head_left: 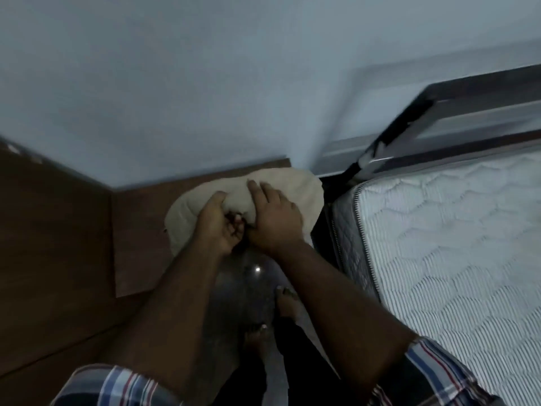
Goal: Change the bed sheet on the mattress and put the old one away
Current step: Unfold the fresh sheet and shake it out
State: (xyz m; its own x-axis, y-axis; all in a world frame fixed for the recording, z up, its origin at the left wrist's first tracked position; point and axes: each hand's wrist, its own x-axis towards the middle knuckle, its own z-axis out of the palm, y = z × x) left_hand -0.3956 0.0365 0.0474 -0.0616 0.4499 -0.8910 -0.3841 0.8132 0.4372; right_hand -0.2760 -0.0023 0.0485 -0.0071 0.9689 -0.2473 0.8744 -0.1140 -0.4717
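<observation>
Your left hand (pixel 218 222) clamps the bundled sheet (pixel 281 186), right hand (pixel 275 218) flat above (loose folds may spill floorward).

Short plaid sleeves (pixel 117 385), checked blue, white and red, at the lower left and lower right of the frame. Forearms bare. Dark trousers (pixel 248 385) at bottom centre. Feet (pixel 288 303) bare.
</observation>
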